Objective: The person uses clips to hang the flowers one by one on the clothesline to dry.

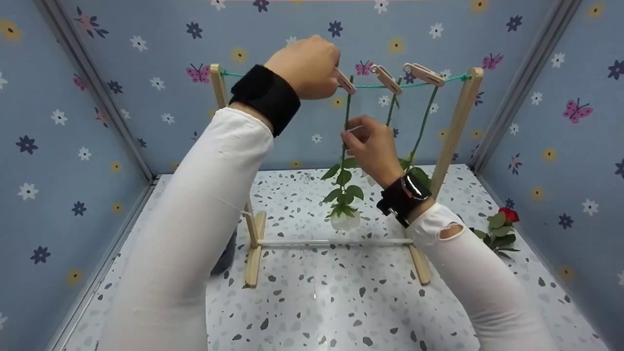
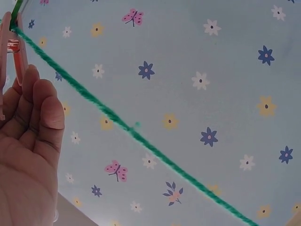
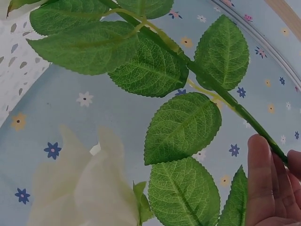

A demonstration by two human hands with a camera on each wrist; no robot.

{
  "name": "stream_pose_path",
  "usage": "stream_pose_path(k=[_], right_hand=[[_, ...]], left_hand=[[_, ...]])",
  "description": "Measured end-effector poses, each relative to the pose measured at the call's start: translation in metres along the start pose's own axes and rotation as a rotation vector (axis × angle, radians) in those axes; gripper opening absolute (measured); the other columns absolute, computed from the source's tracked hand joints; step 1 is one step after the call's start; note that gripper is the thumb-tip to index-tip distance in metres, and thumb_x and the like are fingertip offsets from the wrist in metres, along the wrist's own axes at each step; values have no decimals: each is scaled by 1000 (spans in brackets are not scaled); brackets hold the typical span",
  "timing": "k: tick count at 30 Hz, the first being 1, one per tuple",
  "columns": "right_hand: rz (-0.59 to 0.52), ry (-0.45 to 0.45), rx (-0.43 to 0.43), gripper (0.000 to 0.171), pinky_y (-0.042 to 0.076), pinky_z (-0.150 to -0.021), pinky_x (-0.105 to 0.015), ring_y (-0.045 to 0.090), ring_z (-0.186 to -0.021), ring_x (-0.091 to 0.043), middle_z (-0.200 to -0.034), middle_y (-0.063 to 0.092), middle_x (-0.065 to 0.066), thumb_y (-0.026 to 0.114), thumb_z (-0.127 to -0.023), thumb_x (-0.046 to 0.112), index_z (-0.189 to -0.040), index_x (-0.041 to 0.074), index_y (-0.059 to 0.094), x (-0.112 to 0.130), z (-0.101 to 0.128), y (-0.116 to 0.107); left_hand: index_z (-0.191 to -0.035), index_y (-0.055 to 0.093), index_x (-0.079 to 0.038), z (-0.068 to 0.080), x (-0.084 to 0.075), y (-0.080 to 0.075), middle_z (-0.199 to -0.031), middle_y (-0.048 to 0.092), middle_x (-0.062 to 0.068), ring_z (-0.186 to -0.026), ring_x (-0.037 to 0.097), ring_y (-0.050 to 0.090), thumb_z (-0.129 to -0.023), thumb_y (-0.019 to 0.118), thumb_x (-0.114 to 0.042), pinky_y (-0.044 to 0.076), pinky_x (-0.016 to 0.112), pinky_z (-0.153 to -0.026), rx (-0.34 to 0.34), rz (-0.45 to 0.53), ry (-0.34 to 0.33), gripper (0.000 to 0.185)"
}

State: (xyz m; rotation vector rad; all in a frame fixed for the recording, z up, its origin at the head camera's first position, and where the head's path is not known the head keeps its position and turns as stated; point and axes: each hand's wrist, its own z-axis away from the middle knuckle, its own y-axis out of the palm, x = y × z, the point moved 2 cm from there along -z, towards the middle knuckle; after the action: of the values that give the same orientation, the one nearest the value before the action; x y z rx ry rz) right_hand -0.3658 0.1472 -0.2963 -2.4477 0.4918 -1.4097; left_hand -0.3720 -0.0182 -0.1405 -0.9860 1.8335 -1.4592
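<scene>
High at the green cord, my left hand pinches a wooden clothespin by its handle end. The clothespin's tip sits at the cord, over the top of a white rose's stem. That rose hangs head down, its white bloom lowest, with green leaves above it. Below the cord, my right hand pinches the same stem between thumb and fingers. In the right wrist view the stem runs slanting into those fingertips, and a pale bloom shows close by.
Two more clothespins hold stems on the cord to the right; my right hand partly hides those flowers. Wooden posts carry the cord. A red rose lies at right on the speckled table. A dark container stands behind my left sleeve.
</scene>
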Motion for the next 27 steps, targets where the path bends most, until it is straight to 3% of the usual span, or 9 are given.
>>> stream_pose_path(k=[10, 16, 21, 27], right_hand=[[0, -12, -11, 19, 62, -71, -20, 79, -87, -37, -104, 81, -25, 71, -104, 6, -117, -7, 71, 1, 1, 1], [5, -16, -16, 18, 62, -72, -21, 79, -88, -32, -104, 81, -24, 71, -103, 5, -116, -7, 72, 3, 0, 1], [3, -15, -18, 19, 62, -72, -21, 79, -88, -38, -104, 81, -24, 71, -103, 6, -117, -7, 72, 4, 0, 0], [0, -7, -31, 20, 63, -72, -21, 80, -85, -28, -105, 81, -24, 73, -103, 7, -118, -6, 73, 4, 1, -3]], left_hand=[[-138, 69, 0, 7, 2, 0, -139, 69, 19, -116, 34, 66, -113, 44, -19, 58, 44, -103, -72, 90, 28, 40], [-135, 72, -1, 8, 3, 0, -138, 68, 18, -120, 33, 65, -113, 46, -21, 58, 44, -106, -94, 112, 36, 39], [-138, 71, -2, 8, 3, -1, -139, 68, 18, -129, 34, 63, -114, 50, -25, 55, 44, -112, -107, 99, 31, 40], [-148, 64, -4, 9, 4, 0, -149, 63, 17, -142, 33, 58, -114, 52, -31, 47, 43, -123, -100, 108, 15, 45]])
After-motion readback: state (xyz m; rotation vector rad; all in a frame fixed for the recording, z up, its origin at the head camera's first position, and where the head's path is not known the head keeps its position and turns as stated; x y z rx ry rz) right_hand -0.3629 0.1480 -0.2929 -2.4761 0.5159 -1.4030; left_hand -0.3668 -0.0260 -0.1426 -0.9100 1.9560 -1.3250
